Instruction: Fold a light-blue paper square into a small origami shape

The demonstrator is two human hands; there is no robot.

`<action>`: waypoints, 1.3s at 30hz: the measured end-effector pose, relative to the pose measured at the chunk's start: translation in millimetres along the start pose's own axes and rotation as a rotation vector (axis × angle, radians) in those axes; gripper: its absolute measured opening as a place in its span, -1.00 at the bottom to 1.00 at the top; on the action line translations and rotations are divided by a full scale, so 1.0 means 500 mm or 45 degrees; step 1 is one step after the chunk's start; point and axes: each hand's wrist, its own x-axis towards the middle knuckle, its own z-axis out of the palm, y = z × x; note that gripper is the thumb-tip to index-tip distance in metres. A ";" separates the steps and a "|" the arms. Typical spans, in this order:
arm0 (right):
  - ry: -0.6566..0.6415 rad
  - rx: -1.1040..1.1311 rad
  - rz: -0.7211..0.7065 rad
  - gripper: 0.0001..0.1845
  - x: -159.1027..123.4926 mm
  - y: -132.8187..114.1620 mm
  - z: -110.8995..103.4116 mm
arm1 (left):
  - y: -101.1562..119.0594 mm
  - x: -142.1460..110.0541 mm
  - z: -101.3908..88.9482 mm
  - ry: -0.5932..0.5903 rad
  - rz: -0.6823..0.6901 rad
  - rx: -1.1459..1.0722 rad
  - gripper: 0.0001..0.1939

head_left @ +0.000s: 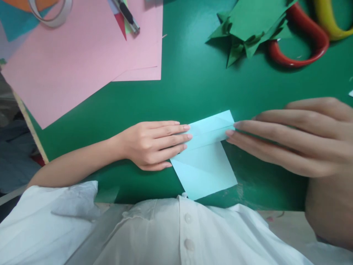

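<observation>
- Left hand (150, 145) is lying open on the blue paper's (205, 171) left end
- Right hand (303, 138) is touching its right edge, grip unclear
- Folded band (208, 134) is running between them

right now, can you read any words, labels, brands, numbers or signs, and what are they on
No text can be read in this view.
Light blue folded paper: no writing shows.
Pink sheets: no writing shows.
Box cutter: any marking is too small to read.
</observation>
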 end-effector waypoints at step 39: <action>0.190 0.144 -0.208 -0.82 0.056 -0.040 0.051 | 0.089 0.031 0.029 -0.120 -0.532 0.110 -0.33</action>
